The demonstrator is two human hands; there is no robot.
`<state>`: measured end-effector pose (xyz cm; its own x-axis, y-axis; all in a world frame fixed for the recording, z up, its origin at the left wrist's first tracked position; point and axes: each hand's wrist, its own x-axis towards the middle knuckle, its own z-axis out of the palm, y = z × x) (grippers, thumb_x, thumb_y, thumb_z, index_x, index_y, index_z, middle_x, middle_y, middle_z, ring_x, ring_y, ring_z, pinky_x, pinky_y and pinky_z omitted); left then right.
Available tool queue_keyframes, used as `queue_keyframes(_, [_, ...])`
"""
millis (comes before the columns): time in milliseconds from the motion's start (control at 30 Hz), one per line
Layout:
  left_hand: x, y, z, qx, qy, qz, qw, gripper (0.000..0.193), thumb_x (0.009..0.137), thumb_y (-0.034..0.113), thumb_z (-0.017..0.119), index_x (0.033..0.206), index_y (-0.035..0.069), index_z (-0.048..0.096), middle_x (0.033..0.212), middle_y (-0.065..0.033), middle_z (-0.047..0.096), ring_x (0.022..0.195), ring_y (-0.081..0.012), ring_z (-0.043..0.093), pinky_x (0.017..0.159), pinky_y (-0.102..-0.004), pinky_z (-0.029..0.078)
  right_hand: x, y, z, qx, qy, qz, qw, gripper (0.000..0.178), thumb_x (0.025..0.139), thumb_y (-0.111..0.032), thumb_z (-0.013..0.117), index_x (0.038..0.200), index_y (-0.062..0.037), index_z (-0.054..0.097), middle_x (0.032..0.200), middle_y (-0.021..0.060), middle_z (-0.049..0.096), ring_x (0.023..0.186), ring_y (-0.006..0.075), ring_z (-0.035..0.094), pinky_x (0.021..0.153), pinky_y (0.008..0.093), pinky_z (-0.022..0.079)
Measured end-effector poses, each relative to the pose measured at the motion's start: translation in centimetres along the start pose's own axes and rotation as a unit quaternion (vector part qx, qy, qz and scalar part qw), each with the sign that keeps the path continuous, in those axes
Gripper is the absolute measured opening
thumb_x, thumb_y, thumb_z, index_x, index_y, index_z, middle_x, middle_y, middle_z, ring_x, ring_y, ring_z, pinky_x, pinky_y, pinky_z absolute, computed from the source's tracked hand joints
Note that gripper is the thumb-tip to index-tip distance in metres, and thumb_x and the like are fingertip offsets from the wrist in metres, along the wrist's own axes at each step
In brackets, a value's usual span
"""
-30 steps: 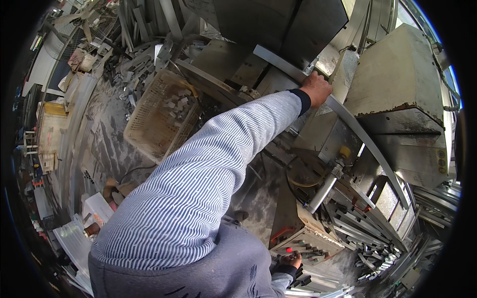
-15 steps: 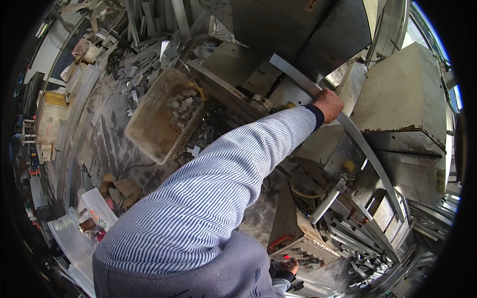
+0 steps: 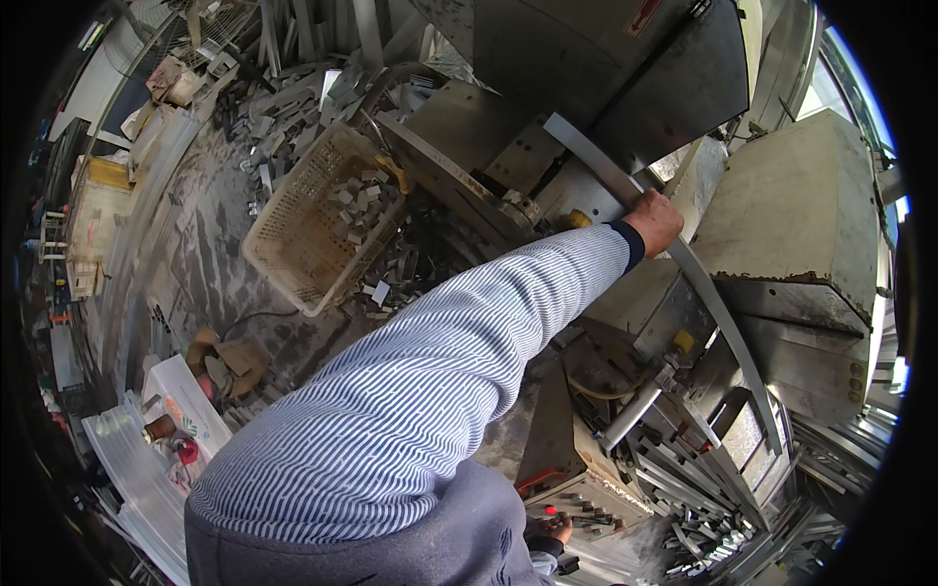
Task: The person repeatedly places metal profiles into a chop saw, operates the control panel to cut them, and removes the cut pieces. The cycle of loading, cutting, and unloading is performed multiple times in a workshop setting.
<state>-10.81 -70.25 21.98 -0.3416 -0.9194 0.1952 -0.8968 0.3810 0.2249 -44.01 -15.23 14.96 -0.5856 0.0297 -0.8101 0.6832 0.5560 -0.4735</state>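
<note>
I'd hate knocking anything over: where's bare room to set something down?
Bare: floor between plastic crate and pale strips at left; the crate's left side. Crowded: beyond the crate with metal offcuts, and around the metal bar in the left hand.

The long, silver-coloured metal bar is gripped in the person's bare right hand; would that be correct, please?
Not quite, the side is wrong: the head view shows the long, silver-coloured metal bar gripped in the person's bare left hand.
</note>
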Motion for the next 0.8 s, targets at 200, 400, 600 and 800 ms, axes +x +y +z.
queue_keyframes(200, [0.4,0.0,-0.1,0.012,-0.026,0.004,1.000,0.013,0.066,0.016,0.069,0.078,0.010,0.069,0.080,-0.0085,0.069,0.081,-0.0250,0.067,0.071,-0.0365,0.047,-0.6,-0.2,0.4,-0.001,-0.031,0.010,0.999,0.019,0.081,-0.034,0.055,0.088,-0.0174,0.049,0.071,-0.0055,0.041,0.051,0.0097,0.033,0.052,0.0273,0.032])
queue_keyframes(400, [0.4,0.1,0.5,0.035,-0.026,0.015,0.999,0.014,0.077,0.019,0.060,0.084,0.012,0.070,0.083,-0.0051,0.069,0.082,-0.0221,0.065,0.068,-0.0380,0.045,-1.3,-0.5,0.5,-0.006,-0.021,0.004,1.000,0.016,0.080,-0.030,0.055,0.075,-0.0177,0.046,0.060,-0.0062,0.038,0.048,0.0089,0.035,0.044,0.0235,0.031])
queue_keyframes(600, [0.5,0.1,0.1,0.021,-0.019,0.001,1.000,0.011,0.071,0.015,0.064,0.079,0.010,0.069,0.079,-0.0078,0.069,0.080,-0.0241,0.067,0.067,-0.0363,0.048,0.8,-0.2,-0.4,0.026,-0.019,0.026,0.999,0.017,0.078,-0.029,0.057,0.076,-0.0172,0.045,0.061,-0.0051,0.039,0.048,0.0097,0.035,0.046,0.0250,0.035])
queue_keyframes(800, [0.3,0.2,-0.2,0.022,-0.016,0.010,1.000,0.014,0.072,0.014,0.062,0.082,0.007,0.070,0.081,-0.0092,0.069,0.081,-0.0242,0.067,0.067,-0.0364,0.049,0.7,-0.4,-0.6,0.006,-0.050,0.027,0.998,0.016,0.077,-0.025,0.056,0.069,-0.0188,0.044,0.057,-0.0055,0.038,0.044,0.0107,0.032,0.044,0.0263,0.033])
